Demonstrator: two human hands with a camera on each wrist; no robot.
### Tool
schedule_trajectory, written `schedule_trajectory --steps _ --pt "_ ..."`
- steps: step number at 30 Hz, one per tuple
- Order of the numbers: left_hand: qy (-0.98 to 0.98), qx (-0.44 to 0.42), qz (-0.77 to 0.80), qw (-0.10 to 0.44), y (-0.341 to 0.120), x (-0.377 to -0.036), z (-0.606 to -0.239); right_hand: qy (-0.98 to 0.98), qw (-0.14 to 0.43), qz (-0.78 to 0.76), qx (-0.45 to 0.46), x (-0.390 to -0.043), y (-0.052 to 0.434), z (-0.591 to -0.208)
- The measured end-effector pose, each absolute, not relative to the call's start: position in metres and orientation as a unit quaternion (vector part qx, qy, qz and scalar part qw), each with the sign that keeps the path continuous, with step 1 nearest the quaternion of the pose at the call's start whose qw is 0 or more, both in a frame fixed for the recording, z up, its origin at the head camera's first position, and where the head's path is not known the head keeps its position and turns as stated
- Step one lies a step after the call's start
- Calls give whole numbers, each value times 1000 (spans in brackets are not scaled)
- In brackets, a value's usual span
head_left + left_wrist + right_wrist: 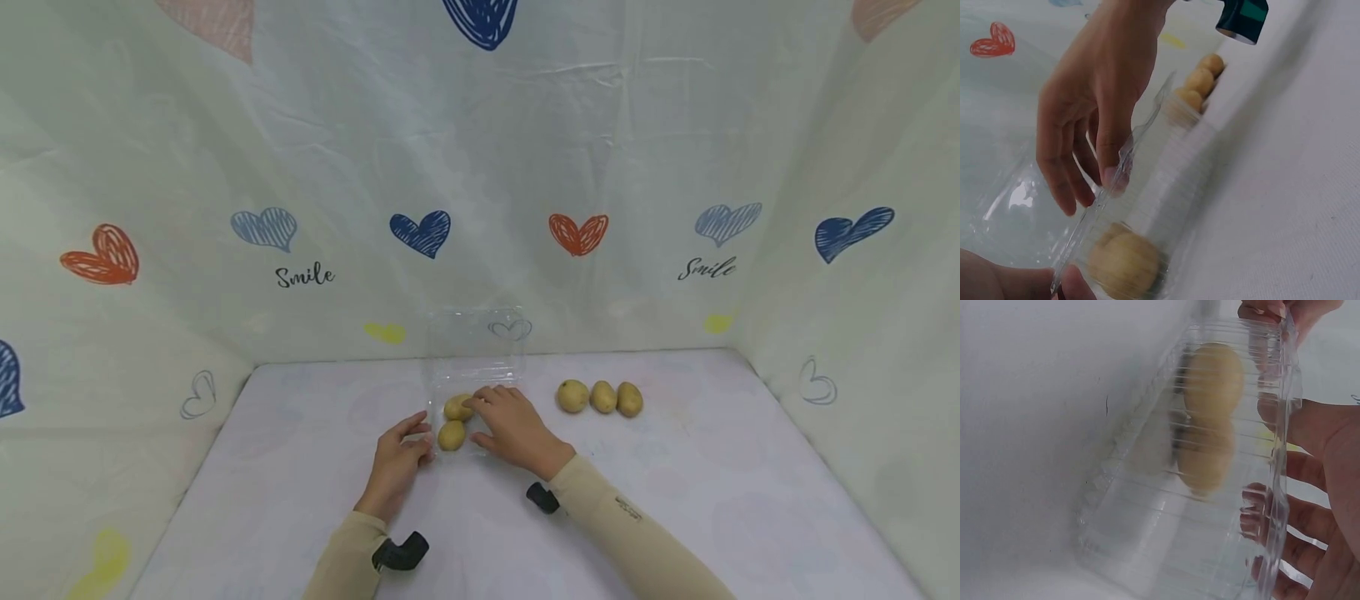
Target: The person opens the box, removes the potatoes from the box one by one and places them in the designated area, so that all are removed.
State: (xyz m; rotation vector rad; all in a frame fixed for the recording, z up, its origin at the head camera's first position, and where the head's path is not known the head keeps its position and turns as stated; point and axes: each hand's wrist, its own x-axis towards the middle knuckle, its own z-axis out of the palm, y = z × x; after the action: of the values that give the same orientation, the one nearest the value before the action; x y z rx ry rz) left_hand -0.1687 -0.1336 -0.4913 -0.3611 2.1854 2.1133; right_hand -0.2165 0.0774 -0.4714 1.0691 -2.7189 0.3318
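A clear plastic clamshell container [476,373] stands with its lid raised at the back. Inside, at its left end, lie two potatoes [452,435] [1213,381]. My left hand [399,467] is at the container's left side, its thumb and finger pinching the rim in the left wrist view. My right hand [521,429] hovers over the container with fingers spread and relaxed. Its fingers reach past the rim in the right wrist view [1310,506], apart from the potatoes there and holding nothing.
Three more potatoes [603,397] sit in a row on the white table [675,483], right of the container. A pale curtain [495,142] printed with hearts hangs behind and on both sides.
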Motion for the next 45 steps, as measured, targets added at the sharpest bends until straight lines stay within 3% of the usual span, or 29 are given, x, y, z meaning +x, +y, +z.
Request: schedule_trajectory --steps 28,45 --pt "708 -120 694 44 -134 -169 -491 -914 93 94 384 -219 58 -475" --pt "709 -119 694 37 -133 -167 -492 -917 52 82 387 -222 50 -473"
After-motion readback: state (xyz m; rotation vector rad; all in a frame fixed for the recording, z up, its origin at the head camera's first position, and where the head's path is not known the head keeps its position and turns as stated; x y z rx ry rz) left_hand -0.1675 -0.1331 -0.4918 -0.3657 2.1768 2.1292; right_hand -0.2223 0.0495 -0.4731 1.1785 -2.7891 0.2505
